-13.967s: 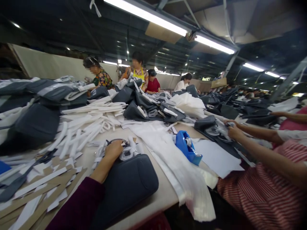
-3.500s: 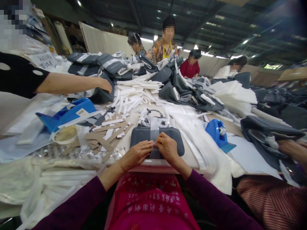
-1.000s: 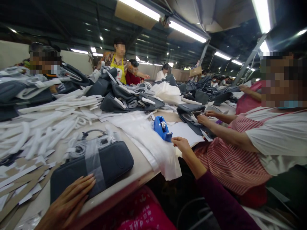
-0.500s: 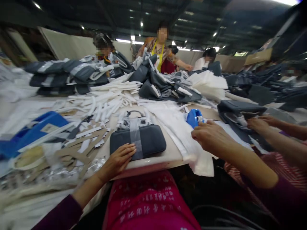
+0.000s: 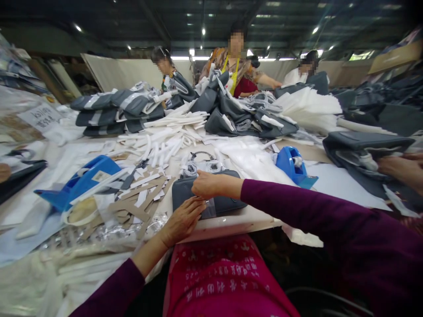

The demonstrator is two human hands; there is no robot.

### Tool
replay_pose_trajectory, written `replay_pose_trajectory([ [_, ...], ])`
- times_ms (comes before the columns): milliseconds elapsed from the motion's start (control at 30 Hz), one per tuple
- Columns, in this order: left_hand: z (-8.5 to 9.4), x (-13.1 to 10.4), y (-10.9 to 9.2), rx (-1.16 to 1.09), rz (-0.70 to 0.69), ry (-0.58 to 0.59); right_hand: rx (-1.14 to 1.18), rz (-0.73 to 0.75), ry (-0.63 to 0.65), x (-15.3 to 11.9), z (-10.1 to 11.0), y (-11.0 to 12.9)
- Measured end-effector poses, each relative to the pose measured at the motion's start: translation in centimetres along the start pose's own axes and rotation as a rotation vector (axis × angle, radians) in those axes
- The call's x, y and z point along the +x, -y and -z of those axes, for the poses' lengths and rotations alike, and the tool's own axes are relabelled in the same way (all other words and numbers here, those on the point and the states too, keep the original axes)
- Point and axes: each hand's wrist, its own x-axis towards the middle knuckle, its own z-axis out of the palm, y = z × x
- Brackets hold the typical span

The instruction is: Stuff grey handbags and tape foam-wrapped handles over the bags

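A dark grey bag (image 5: 228,204) lies flat near the table's front edge, with wrapped pale straps (image 5: 211,165) at its far side. A clear band (image 5: 210,208) runs across its middle, partly hidden by my hands. My left hand (image 5: 185,218) rests on the bag's near left part, fingers stretched out flat. Over the bag's middle is my right hand (image 5: 211,185), its fingers bent and pinched together beside my left fingertips. Whatever those fingers hold is hidden. A blue tape dispenser (image 5: 290,165) stands to the right of the bag.
Another blue tape dispenser (image 5: 79,180) stands left, beside cardboard strips (image 5: 142,198). White foam rolls (image 5: 165,141) and stacked grey bags (image 5: 102,115) lie farther back. A co-worker's hand (image 5: 401,169) touches a grey bag (image 5: 366,147) at right. Several people work across the table.
My right hand has moved left from beside the blue tape dispenser to over the bag. My left hand stays on the bag. The view has shifted left.
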Motion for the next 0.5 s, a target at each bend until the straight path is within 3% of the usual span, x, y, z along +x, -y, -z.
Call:
replay_pose_trajectory([
  [233,0.16,0.35,-0.18,0.024,0.024,0.024,0.053,-0.022,-0.035,0.95,-1.07,-0.75],
  [500,0.29,0.61,-0.12,0.063,-0.022,0.07,-0.028,0.044,-0.02,0.85,-0.82,-0.79],
])
